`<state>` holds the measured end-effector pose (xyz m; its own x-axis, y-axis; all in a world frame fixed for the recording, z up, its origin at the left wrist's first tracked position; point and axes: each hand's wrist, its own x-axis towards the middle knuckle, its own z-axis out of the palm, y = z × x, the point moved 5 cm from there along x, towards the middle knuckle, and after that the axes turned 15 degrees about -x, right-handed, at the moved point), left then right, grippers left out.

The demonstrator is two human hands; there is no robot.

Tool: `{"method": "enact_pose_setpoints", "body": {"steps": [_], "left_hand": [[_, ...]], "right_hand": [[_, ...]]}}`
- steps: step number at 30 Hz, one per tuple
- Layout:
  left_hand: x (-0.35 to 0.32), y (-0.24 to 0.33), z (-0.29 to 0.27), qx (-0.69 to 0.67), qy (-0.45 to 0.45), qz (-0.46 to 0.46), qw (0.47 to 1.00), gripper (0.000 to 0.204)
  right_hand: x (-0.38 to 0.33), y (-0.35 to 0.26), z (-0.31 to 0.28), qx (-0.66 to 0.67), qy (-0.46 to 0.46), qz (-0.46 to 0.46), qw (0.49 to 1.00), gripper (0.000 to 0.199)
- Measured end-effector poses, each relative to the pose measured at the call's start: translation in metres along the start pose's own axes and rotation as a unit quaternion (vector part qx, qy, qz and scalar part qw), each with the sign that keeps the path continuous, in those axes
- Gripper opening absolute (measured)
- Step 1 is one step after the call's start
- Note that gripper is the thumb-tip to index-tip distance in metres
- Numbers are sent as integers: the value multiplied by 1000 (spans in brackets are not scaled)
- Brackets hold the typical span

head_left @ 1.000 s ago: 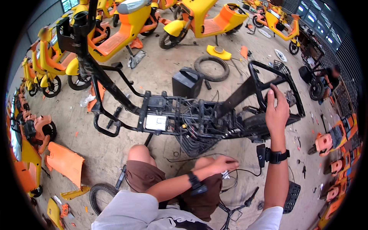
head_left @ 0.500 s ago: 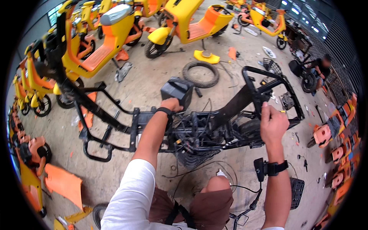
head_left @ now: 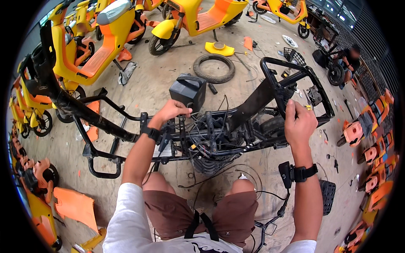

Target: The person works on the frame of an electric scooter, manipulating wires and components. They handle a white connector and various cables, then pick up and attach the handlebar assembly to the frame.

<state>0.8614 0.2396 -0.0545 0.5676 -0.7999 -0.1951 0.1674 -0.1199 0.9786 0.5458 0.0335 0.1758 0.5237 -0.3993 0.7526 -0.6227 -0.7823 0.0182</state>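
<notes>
fingers (head_left: 184, 110) of the left hand (head_left: 171, 109) are drawn narrow, thumb close to the tips, just above the middle of a bare black scooter frame (head_left: 212, 141); whether they pinch a wire cannot be told. the right hand (head_left: 300, 124) is curled beside the frame's rear hoop (head_left: 274, 86), its grip hidden from view. the frame stretches across the floor in front of the person's 2 knees, steering column (head_left: 95, 116) to the left.

judging by its state, the bodywork is done with or not yet on: no coloured panels or saddle sit on it, unlike the yellow-and-orange scooter (head_left: 101, 50) behind. what is left in the frame includes a loose tangle of wiring (head_left: 198, 126), a pale plate (head_left: 166, 151) and a rear wheel (head_left: 270, 126). off it, 1 black box with a handle (head_left: 187, 93) stands just beyond the left hand, with 1 tyre (head_left: 215, 80) lying behind. an orange panel (head_left: 75, 208) lies well apart at lower left.
</notes>
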Motion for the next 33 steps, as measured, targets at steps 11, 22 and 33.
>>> {"method": "enact_pose_setpoints", "body": {"steps": [11, 22, 33], "left_hand": [[-5, 21, 21, -280, -9, 4, 960, 41], [-52, 51, 19, -200, -52, 67, 976, 18], [-168, -33, 100, 438, -203, 151, 863, 24]], "right_hand": [[-1, 0, 1, 4, 27, -18, 999, 35], [1, -1, -1, -15, 7, -18, 1000, 32], [-1, -1, -2, -5, 0, -20, 1000, 34]]}}
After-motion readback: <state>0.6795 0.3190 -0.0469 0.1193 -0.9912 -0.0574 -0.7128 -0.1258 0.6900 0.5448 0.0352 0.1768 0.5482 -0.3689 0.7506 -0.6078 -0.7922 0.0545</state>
